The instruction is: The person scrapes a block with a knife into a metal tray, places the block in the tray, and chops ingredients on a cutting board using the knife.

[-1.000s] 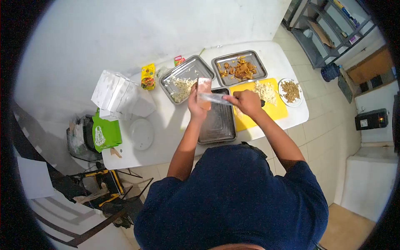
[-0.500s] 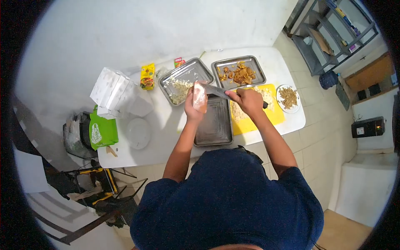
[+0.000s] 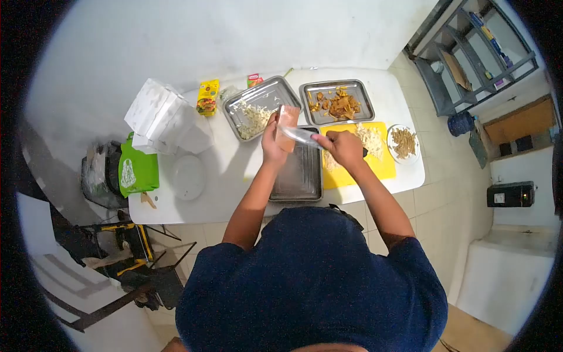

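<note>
My left hand (image 3: pixel 272 146) is closed around a flat, pinkish-brown oblong block (image 3: pixel 287 119), held up over the table; its exact kind is unclear. In my right hand (image 3: pixel 346 148) is a knife (image 3: pixel 302 137), its wide blade pointing left and lying against or just in front of the block's face. The black handle's end shows behind the fist. Below both hands lies a dark metal tray (image 3: pixel 293 182). Right beside it, a yellow cutting board (image 3: pixel 384 167) carries chopped whitish pieces (image 3: pixel 370 139), partly hidden by my right hand.
Behind stand a metal tray (image 3: pixel 233 112) of pale shreds and another tray (image 3: pixel 311 120) of orange-brown pieces. A white plate (image 3: pixel 396 154) of brown strips sits at right. Leftward are a yellow packet (image 3: pixel 207 98), white box (image 3: pixel 155 114), clear lid (image 3: pixel 189 178) and green bag (image 3: pixel 139 170).
The knife blade has moved down from the block's upper edge across its face. The block has turned slightly, and the whitish smear on it shows less. The camera view has shifted a little.
</note>
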A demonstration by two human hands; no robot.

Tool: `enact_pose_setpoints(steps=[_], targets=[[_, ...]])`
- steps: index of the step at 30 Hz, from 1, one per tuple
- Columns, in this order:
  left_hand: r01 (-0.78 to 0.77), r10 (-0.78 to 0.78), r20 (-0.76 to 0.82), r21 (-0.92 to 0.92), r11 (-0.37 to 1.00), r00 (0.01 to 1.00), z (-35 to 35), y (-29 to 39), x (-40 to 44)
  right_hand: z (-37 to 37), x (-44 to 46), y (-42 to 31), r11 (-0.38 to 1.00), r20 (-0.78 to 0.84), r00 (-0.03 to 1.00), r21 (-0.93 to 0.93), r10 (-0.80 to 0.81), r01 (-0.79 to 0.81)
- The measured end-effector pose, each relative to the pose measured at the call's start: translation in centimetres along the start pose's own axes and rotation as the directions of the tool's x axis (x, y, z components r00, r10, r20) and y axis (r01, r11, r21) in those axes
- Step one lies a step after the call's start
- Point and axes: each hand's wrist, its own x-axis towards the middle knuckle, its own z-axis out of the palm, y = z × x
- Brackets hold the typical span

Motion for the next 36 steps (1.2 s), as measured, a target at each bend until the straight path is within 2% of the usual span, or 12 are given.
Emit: enact_pose_setpoints(steps=[5, 7, 8, 11, 14, 19, 20, 24, 26, 28, 33, 36], targets=[[0.039, -0.038, 0.078, -0.006, 0.999, 0.996, -3.6, -1.2, 1.6, -0.9, 1.1, 1.4, 0.998, -0.072, 0.996, 0.0, 0.055, -0.055], [0.009, -0.009, 0.025, 0.005, 1.0, 1.0, -1.5, -0.7, 0.6, -1.2, -0.2, -0.2, 0.998, 0.007, 1.0, 0.052, 0.026, -0.026], [0.017, -0.015, 0.103, -0.014, 1.0, 0.995, -0.4, -0.1, -0.1, -0.6, -0.3, -0.4, 1.0, 0.048, 0.999, -0.016, -0.018, 0.018], [0.009, -0.013, 0.079, 0.051, 0.999, 0.997, -0.5, -0.7, 0.3, 0.2, 0.8, 1.9, 0.996, -0.004, 0.998, 0.064, 0.062, -0.062], [0.072, -0.063, 0.192, -0.043, 0.996, 0.979, -3.6, -1.3, 1.5, -1.0, 1.4, 2.4, 0.996, -0.081, 0.993, 0.01, 0.087, -0.086], [-0.011, 0.01, 0.016, 0.025, 1.0, 1.0, 0.2, -0.6, 0.7, -0.1, 0.3, 1.4, 1.0, -0.009, 1.0, 0.021, 0.017, -0.017], [-0.055, 0.049, 0.054, 0.106, 0.993, 0.997, -0.4, -1.0, 1.1, -0.1, 0.7, 2.0, 0.998, -0.041, 0.998, 0.035, 0.055, -0.053], [0.063, -0.052, 0.196, -0.047, 0.997, 0.979, -3.0, -1.2, 1.8, -1.5, 0.5, 1.0, 0.995, -0.079, 0.994, 0.066, 0.08, -0.075], [0.019, -0.017, 0.134, -0.014, 1.0, 0.991, -0.5, -0.1, 0.8, -1.8, -0.6, -0.2, 0.998, -0.039, 0.999, 0.069, -0.011, 0.013], [-0.016, 0.016, 0.003, 0.013, 1.0, 1.0, 0.1, -0.7, 0.8, -0.4, -0.3, 0.9, 0.997, -0.034, 0.999, 0.071, 0.029, -0.026], [0.074, -0.066, 0.16, -0.044, 0.996, 0.985, -1.9, -0.3, 1.2, -1.6, 0.8, 1.9, 0.988, -0.072, 0.991, 0.108, 0.114, -0.106], [0.016, -0.014, 0.142, -0.013, 1.0, 0.99, 0.5, 0.4, 0.2, -1.2, -0.5, -0.4, 0.999, 0.019, 1.0, 0.043, 0.001, -0.002]])
